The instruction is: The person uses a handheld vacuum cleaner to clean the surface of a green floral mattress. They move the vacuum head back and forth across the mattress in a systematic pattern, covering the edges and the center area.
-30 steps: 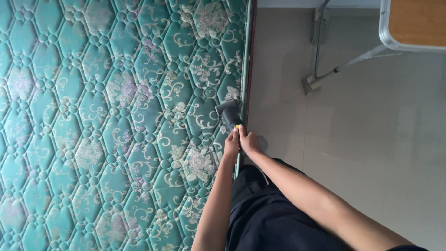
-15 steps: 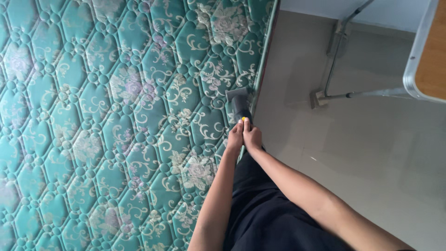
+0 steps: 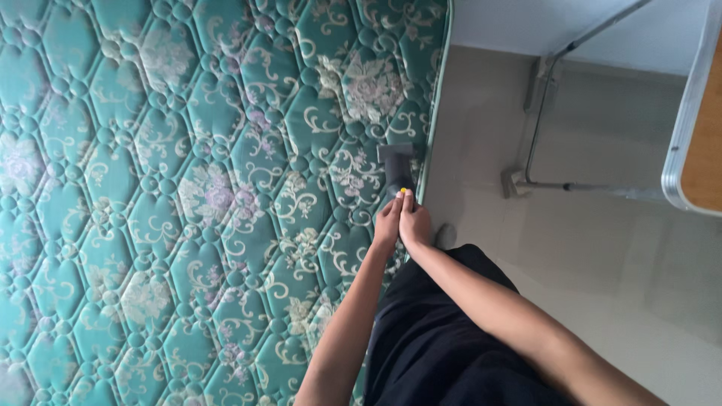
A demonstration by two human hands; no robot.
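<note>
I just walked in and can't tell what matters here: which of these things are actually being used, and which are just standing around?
In use:
- grey nozzle tool, pressed on the mattress near its edge
- left hand and right hand, both gripping the tool
- green quilted mattress

Just standing around:
- table with wooden top
- metal table leg
- pale tiled floor

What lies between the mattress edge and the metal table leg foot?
Head view: only bare grey floor separates the green mattress from the table leg foot.
</note>
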